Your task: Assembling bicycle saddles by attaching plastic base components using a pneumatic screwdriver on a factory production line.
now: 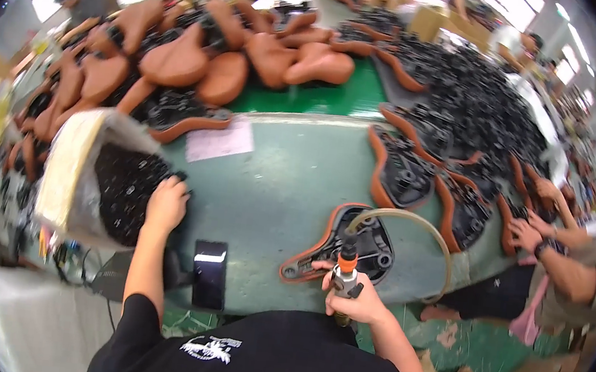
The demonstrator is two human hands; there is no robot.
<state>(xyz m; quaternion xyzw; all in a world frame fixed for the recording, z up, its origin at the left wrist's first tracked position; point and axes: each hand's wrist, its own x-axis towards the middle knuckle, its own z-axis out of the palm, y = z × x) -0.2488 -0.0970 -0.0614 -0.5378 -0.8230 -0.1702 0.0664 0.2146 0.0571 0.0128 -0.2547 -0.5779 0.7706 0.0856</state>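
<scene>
My right hand (357, 299) is wrapped round a power screwdriver (346, 263) with an orange collar and a black tip. The tool stands over an upturned bicycle saddle (310, 255), brown at the rim with a black underside. A pale hose (445, 250) arcs beside it to the right. At the right edge of a plastic-lined box (68, 174), my left hand (166, 204) has its fingers closed on a small black part (180, 175). Many such black pieces (125, 188) fill the box.
Brown saddles (176, 62) are heaped at the far left. Upturned saddles (399, 172) and a big pile of black parts (477, 96) lie on the right. A phone (209, 275) and a pink sheet (221, 140) rest on the table (288, 177). A co-worker's hands (528, 230) work at the right.
</scene>
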